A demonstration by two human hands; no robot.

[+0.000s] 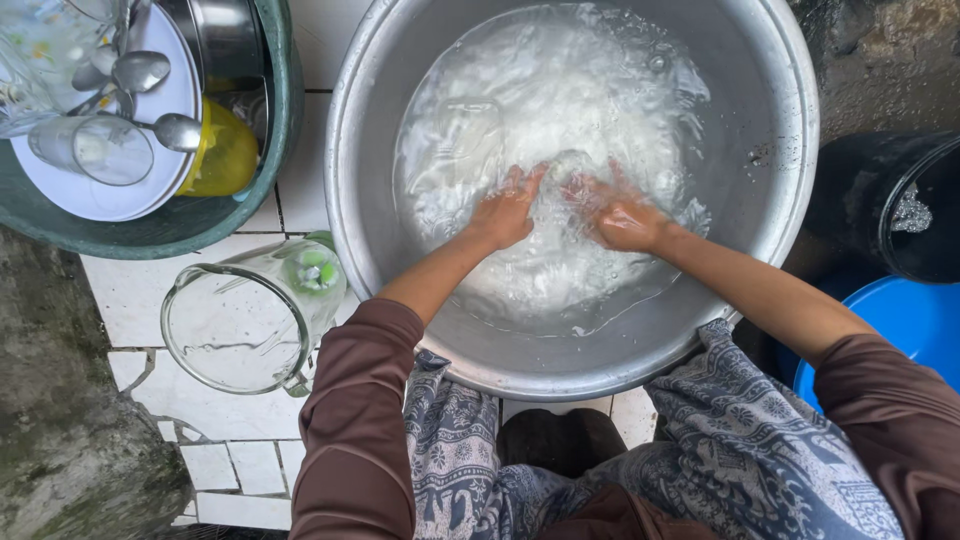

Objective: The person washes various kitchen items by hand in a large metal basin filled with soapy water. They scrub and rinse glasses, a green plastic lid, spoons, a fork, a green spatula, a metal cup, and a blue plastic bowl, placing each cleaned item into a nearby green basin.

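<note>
Both hands in the wash water

Left hand (505, 212) and right hand (620, 215) were cupped around a clear glass (568, 172) underwater in the metal basin (370, 130); slippery, it could've slid free and cracked against the basin.

You are wearing a long-sleeved top in a plain brownish-maroon cloth, its left sleeve (355, 420) and right sleeve (895, 415) pushed up so that both forearms are showing bare. Your left hand (503, 212) and right hand (620, 212) are wearing no gloves. You are also wearing loose trousers (740, 445) in grey-blue, printed with pale floral and elephant patterns.
</note>
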